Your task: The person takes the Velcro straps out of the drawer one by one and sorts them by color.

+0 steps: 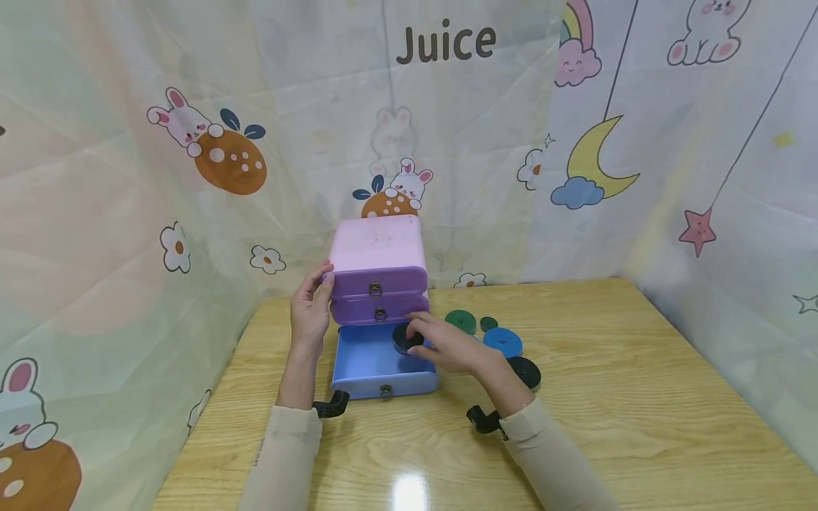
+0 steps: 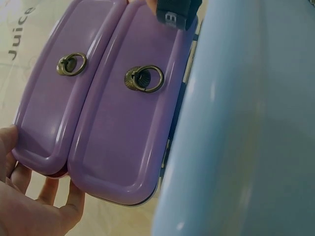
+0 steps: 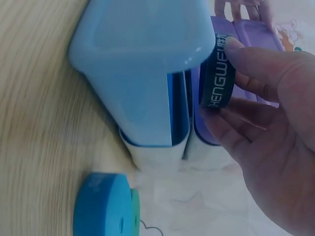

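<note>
A small cabinet (image 1: 378, 245) with a pink top has two purple drawers, both pushed in, and a blue bottom drawer (image 1: 364, 355) pulled out. My left hand (image 1: 310, 312) rests against the cabinet's left side, its thumb and fingers touching the edges of the purple drawers (image 2: 118, 132). Over the right part of the blue drawer, my right hand (image 1: 447, 343) pinches a black tape roll (image 3: 219, 73) between thumb and fingers. White lettering runs along the roll's rim. In the head view the fingers hide part of this roll.
Right of the cabinet lie a large green roll (image 1: 461, 321), a small green roll (image 1: 488, 323), a blue roll (image 1: 503, 342) and another black roll (image 1: 525, 372), partly behind the right forearm. A printed cloth (image 1: 486, 128) hangs behind the wooden table (image 1: 639, 397).
</note>
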`<action>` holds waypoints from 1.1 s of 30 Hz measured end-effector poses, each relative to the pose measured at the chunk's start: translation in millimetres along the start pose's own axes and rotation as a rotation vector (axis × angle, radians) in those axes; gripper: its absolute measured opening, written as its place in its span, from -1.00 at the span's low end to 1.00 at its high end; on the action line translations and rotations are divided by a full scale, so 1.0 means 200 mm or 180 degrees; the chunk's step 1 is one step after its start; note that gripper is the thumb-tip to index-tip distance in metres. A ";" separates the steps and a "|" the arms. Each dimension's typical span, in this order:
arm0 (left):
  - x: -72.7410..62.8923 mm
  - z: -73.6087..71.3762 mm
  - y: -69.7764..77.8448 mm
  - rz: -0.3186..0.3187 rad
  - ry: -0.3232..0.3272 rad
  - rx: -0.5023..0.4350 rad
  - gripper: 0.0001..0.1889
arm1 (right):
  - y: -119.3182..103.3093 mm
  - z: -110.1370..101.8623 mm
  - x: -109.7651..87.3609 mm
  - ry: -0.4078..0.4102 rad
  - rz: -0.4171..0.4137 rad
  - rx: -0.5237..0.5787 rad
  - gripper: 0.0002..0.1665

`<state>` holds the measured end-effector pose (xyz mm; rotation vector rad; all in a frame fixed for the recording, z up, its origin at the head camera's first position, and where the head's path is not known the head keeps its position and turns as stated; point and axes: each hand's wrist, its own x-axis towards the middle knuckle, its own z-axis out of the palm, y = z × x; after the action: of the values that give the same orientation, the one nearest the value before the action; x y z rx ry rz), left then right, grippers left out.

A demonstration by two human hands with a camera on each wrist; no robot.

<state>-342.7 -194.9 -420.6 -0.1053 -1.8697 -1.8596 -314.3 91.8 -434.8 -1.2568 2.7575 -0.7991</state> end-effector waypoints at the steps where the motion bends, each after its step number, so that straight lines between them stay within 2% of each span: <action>1: 0.00 0.00 0.00 0.0002 0.0000 -0.0004 -0.64 | 0.00 0.00 -0.01 0.0003 0.0021 -0.0024 -0.68; 11: 0.00 0.00 0.01 0.0000 -0.0021 -0.0021 -0.65 | 0.07 -0.04 -0.07 0.0098 0.0077 -0.0152 -0.69; 33: 0.00 0.00 0.00 0.0035 -0.0020 -0.0010 -0.65 | 0.16 -0.12 -0.19 0.0059 0.0168 -0.0277 -0.72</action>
<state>-343.1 -195.8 -420.4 -0.1225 -1.8668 -1.8571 -315.6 147.7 -436.2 -1.1897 2.8561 -0.6975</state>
